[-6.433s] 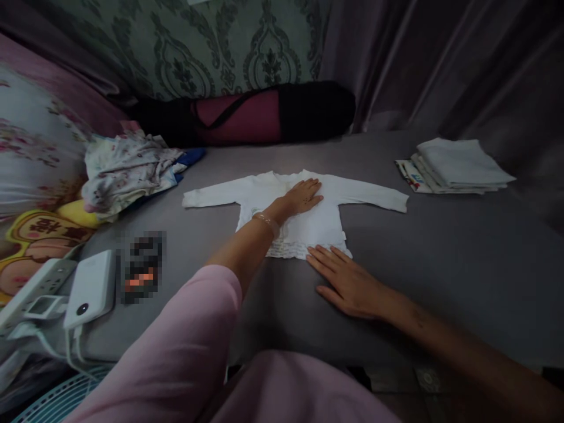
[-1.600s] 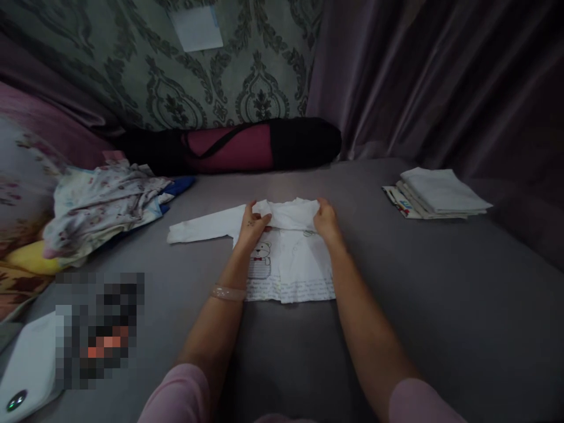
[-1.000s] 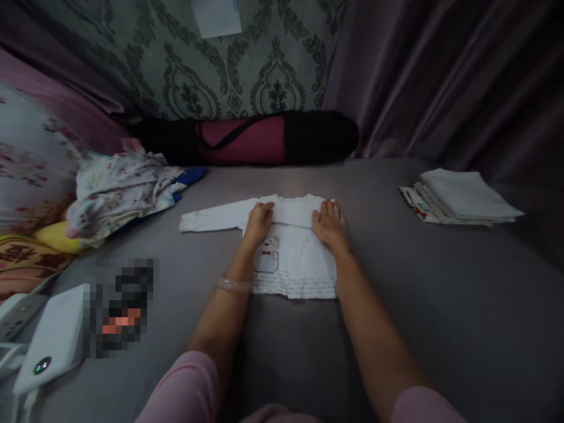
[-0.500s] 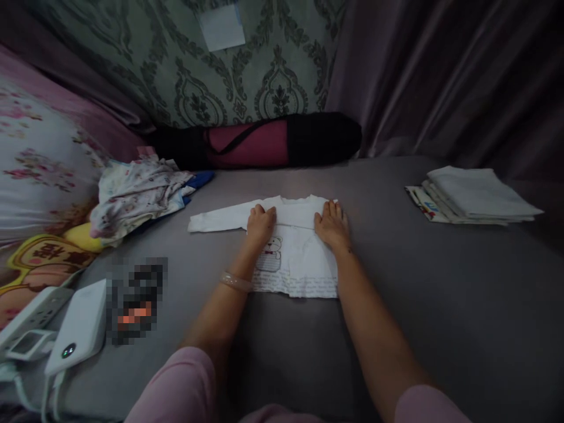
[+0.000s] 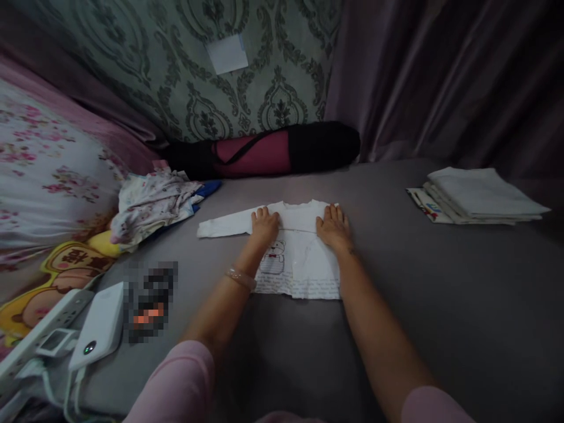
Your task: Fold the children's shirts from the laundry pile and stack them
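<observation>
A small white long-sleeved shirt with a bear print lies on the grey bed, its neckline away from me. One sleeve stretches out to the left; the other is folded across the body. My left hand rests on the shirt near the left shoulder, fingers slightly bent and apart. On the right shoulder and folded edge, my right hand lies flat with its fingers extended. Parts of the cloth under both palms are hidden.
Folded clothes are stacked at the right. A rumpled clothes pile, yellow cushion, power bank and power strip are on the left. A black-and-pink long bag lies along the wall.
My left hand's fingers look a little straighter on the cloth. My right hand stays flat in place. The view has tilted slightly, shifting the surroundings in the picture.
</observation>
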`<move>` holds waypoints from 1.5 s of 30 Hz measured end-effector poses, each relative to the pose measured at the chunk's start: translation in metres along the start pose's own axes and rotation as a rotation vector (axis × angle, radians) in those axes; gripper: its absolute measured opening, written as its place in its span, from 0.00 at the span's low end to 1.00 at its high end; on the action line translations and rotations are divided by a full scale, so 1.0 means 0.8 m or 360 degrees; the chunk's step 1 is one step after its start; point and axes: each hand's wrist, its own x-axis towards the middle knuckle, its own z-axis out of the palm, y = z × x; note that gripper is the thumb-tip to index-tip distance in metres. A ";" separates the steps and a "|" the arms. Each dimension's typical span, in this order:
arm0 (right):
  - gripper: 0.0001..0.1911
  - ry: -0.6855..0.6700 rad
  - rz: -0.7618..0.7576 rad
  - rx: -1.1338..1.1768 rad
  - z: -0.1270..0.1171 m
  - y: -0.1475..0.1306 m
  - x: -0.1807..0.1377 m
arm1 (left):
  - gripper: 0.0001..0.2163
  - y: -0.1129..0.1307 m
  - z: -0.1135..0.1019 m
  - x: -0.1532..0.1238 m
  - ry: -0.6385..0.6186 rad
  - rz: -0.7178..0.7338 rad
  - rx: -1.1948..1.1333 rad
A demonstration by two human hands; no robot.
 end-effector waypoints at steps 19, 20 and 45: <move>0.32 -0.0048 -0.0014 -0.0119 -0.002 0.004 -0.005 | 0.35 0.119 0.028 0.022 -0.0237 0.0409 -0.0878; 0.32 -0.0046 -0.0006 -0.0102 -0.002 0.003 -0.005 | 0.35 0.115 0.028 0.020 -0.0213 0.0389 -0.0817; 0.35 -0.0244 0.0107 -0.0096 -0.015 -0.003 0.003 | 0.36 0.023 0.050 0.001 0.0099 0.0080 -0.0604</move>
